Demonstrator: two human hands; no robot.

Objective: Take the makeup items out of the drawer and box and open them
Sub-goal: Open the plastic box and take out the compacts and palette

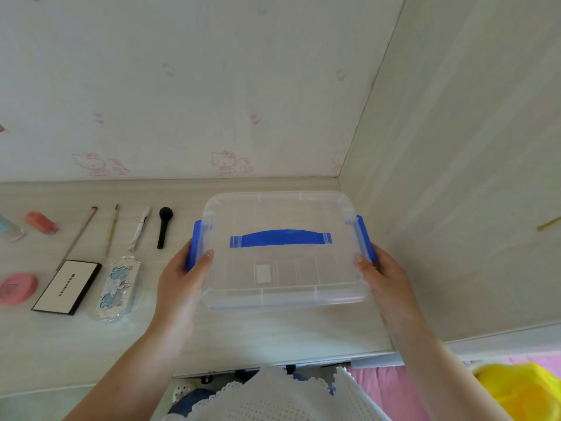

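Cartoon-cat wallpaper (182, 86), perhaps faded.

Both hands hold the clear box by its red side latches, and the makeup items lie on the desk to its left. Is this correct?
Not quite: in the head view the side latches are blue, not red. Left hand and right hand hold the clear box; the makeup items lie left.

Clear box (282, 268) with blue handle (280, 237) and clips; black brush (163, 226); pink compact (17, 287); wall (182, 86) seemingly pink-cat-patterned.
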